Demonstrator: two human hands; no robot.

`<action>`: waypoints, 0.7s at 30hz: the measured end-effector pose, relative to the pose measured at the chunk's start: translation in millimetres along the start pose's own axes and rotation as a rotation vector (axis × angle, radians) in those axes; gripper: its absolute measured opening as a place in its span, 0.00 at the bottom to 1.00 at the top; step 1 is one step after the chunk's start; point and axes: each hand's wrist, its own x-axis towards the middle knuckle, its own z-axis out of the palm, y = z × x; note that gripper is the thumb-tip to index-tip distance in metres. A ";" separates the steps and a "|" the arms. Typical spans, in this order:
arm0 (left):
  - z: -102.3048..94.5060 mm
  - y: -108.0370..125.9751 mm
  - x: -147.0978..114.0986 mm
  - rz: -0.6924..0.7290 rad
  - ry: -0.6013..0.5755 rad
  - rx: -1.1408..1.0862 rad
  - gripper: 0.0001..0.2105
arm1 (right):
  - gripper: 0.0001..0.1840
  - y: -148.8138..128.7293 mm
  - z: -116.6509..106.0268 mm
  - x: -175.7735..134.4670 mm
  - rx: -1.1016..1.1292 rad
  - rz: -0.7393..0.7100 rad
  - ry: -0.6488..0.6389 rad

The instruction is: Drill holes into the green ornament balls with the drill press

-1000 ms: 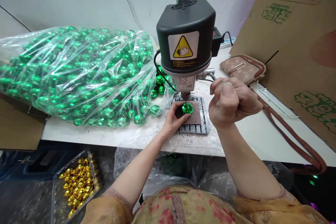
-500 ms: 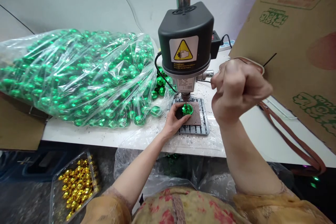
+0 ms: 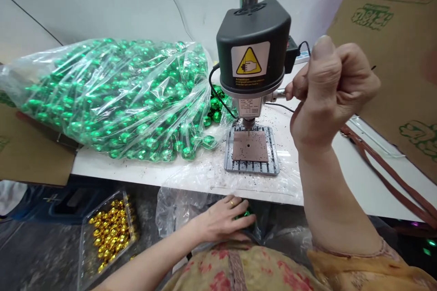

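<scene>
My left hand [image 3: 228, 219] is below the table's front edge, over a clear plastic bag [image 3: 174, 207] at my lap. Its fingers curl over a shiny green faceted ball [image 3: 246, 213], mostly hidden under them. My right hand [image 3: 336, 93] is raised in a fist at the feed lever [image 3: 278, 95] of a small drill press [image 3: 252, 45]; the grip itself is covered by the fingers. Under the drill bit [image 3: 249, 133] lies a brown square pad [image 3: 257, 148] with a small hole, on the slotted metal base [image 3: 228, 161].
A large clear bag of green balls [image 3: 136, 100] fills the table's left side. Dark shavings dot the white table [image 3: 119, 170]. Cardboard [image 3: 392, 54] leans at right beside a brown strap [image 3: 382, 163]. A clear tray [image 3: 83, 241] of gold balls stands low at left.
My left hand has left the pad with the green ball and moved down toward my lap. The drill bit now shows above the bare pad. My right hand stays at the lever, slightly higher.
</scene>
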 end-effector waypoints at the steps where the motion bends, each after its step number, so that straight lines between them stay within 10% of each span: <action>1: -2.6 -6.5 -1.2 -0.005 0.067 0.013 0.19 | 0.25 0.9 0.1 0.1 0.009 -0.009 0.003; 6: -40.3 -92.7 31.5 -0.483 0.469 0.085 0.12 | 0.23 4.6 -1.4 0.5 0.062 -0.046 -0.004; 8: -57.0 -140.3 54.7 -0.774 0.406 0.105 0.10 | 0.23 4.6 -2.0 0.3 0.068 -0.040 -0.005; 12: -65.7 -213.2 95.3 -0.901 0.318 0.122 0.11 | 0.22 3.6 -1.9 -0.2 0.052 -0.028 0.006; 21: -49.7 -230.2 113.7 -0.985 0.254 0.171 0.11 | 0.22 5.0 -2.3 -1.6 0.069 -0.041 -0.003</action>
